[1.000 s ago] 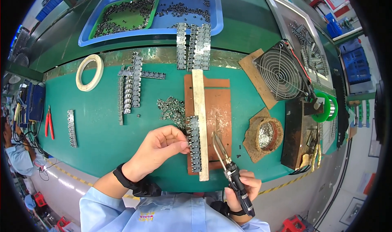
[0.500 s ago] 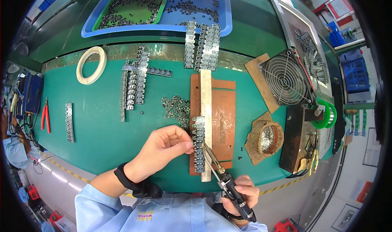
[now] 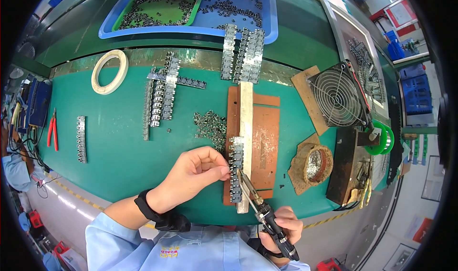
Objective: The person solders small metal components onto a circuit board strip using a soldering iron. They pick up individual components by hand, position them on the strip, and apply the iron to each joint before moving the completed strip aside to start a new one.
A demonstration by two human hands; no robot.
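A strip of small circuit boards lies along the left side of a pale bar on a brown block. My left hand is closed in a pinch at the strip's left edge; whatever lies between the fingertips is too small to make out. My right hand grips a black-handled soldering iron with a thin feed tube alongside. Its tip meets the strip across from my left fingertips. Just beyond my left hand is a pile of small metal parts.
Further board strips lie at the left, near a tape roll and red pliers. On the right stand a fan, a round solder-coated dish and a green wire spool. A blue tray sits at the back.
The whole view has shifted slightly, so the bench things appear a little to the right. Both hands and the soldering iron keep their places at the board strip.
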